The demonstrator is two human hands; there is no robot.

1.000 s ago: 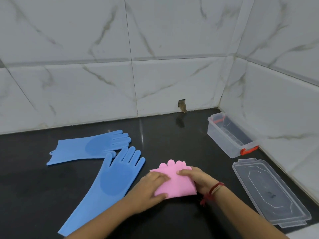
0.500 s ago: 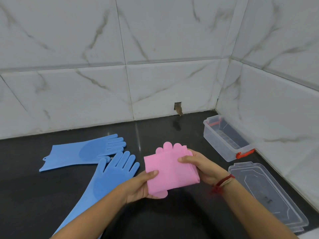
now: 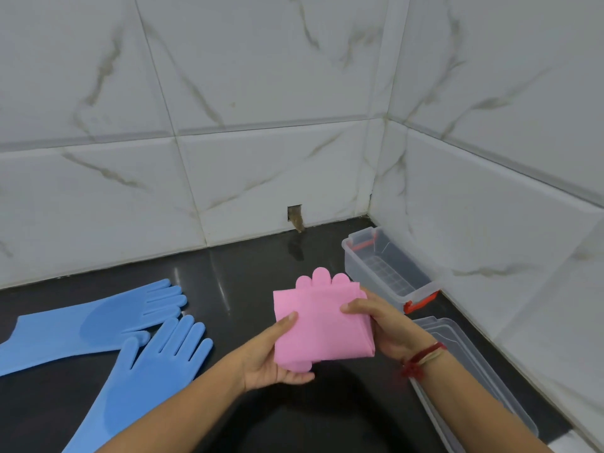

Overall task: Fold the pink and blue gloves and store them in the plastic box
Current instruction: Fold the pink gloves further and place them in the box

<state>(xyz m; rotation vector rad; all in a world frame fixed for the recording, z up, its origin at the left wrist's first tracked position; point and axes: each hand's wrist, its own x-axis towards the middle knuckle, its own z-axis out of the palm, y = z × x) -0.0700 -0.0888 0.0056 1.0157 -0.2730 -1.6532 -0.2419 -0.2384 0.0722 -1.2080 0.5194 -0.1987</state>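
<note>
The folded pink gloves (image 3: 322,325) form a flat square bundle held above the black counter, fingertips poking out at its top and bottom. My left hand (image 3: 274,354) grips its lower left side, thumb on top. My right hand (image 3: 385,325) holds its right edge. Two blue gloves lie flat and unfolded at the left: one (image 3: 88,322) farther back, the other (image 3: 143,377) nearer, fingers pointing up-right. The clear plastic box (image 3: 392,273) with red latches stands open and empty by the right wall, just right of the bundle.
The box's clear lid (image 3: 467,364) lies on the counter in front of the box, under my right forearm. White marble-patterned tiled walls close the back and right side. A small hole (image 3: 295,217) sits in the back wall at counter level.
Both hands have lifted the folded pink bundle off the counter and carried it a little to the right, closer to the box. The blue gloves have not moved.
</note>
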